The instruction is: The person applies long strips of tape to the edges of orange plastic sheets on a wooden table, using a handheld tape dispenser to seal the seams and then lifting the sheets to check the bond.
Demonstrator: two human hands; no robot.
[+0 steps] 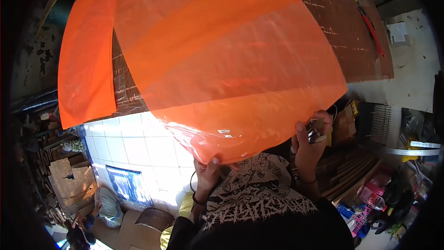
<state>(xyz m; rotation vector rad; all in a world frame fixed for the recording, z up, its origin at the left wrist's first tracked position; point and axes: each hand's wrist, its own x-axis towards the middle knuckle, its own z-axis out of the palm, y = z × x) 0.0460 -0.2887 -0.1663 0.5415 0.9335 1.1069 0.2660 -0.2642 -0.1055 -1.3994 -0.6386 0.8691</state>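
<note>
A large sheet of translucent orange plastic film (217, 60) fills the upper middle of the view, lifted up in front of me. My left hand (206, 172) pinches its lower edge near the middle. My right hand (311, 141) grips the sheet's lower right corner, with a small shiny object (315, 132) also held in its fingers; what it is I cannot tell. A second orange sheet (85, 60) lies flat at the left on the brown board.
A brown board worktop (351, 28) lies behind the sheets, with a red-handled tool (372, 30) on its right part. White floor tiles (134, 143) show below. A person crouches at the lower left (85, 224). Crates and clutter stand at the right (384, 190).
</note>
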